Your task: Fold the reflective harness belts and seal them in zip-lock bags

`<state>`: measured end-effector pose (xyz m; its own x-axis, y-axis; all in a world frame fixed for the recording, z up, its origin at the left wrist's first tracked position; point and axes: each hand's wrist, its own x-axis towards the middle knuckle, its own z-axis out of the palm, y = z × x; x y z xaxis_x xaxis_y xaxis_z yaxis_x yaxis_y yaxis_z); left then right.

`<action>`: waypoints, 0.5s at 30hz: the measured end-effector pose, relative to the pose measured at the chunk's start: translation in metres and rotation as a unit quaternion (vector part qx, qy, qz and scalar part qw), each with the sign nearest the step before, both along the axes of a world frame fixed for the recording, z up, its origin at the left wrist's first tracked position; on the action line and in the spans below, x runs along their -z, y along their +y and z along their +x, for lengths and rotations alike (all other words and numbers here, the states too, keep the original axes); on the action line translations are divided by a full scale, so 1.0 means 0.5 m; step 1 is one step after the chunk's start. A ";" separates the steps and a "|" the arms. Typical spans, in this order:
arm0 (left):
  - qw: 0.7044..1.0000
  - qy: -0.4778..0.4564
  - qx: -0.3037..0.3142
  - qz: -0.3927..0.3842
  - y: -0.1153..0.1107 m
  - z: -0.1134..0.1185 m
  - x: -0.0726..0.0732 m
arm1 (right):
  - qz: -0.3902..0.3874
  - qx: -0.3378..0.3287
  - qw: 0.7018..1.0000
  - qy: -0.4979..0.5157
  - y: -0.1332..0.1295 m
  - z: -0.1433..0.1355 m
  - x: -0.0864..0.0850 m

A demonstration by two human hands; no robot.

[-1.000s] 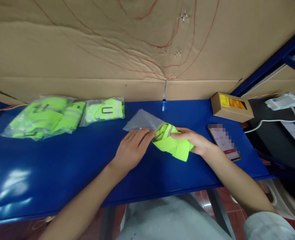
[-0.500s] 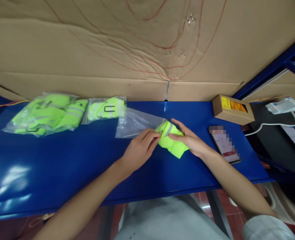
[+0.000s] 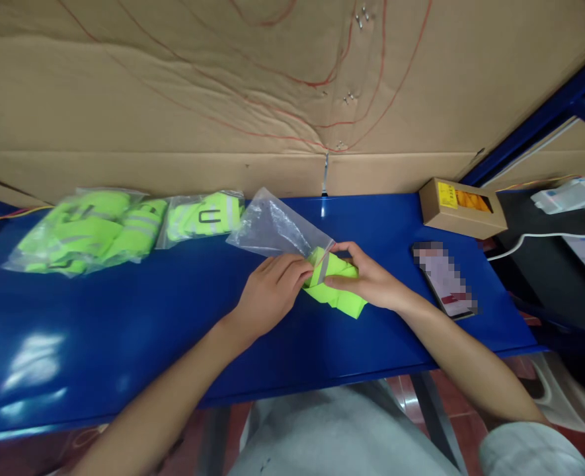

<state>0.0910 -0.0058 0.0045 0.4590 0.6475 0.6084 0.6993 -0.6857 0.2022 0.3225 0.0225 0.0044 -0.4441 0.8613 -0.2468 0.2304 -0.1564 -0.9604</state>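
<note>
A folded neon-yellow fabric piece with a grey reflective stripe (image 3: 340, 291) is held between both hands above the blue table. My left hand (image 3: 273, 291) pinches near its left end, at the mouth of a clear plastic bag (image 3: 270, 225). Around the fabric's right side wraps my right hand (image 3: 366, 277), thumb in front and index finger at the bag's edge. The left end of the fabric meets the bag opening; how far it reaches inside is hidden by my left fingers.
Filled bags of neon-yellow fabric (image 3: 91, 231) lie at the back left, beside a smaller filled bag (image 3: 203, 217). On the right are a cardboard box (image 3: 463, 208), a phone (image 3: 443, 281) and white cables. A cardboard wall (image 3: 173, 99) rises behind the blue table (image 3: 173, 317).
The clear bag's far end has lifted and swung upward. My right index finger has bent down onto the bag's edge, and the fabric has shifted slightly left in the view.
</note>
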 end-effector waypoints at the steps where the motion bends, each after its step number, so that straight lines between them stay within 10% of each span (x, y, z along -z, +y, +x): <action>1: 1.000 0.003 0.003 0.013 -0.001 0.001 0.000 | -0.005 0.017 1.000 -0.009 0.002 0.002 0.000; 15: 0.999 0.034 0.028 0.016 -0.007 0.007 -0.001 | -0.002 0.002 0.999 0.046 0.013 -0.004 -0.016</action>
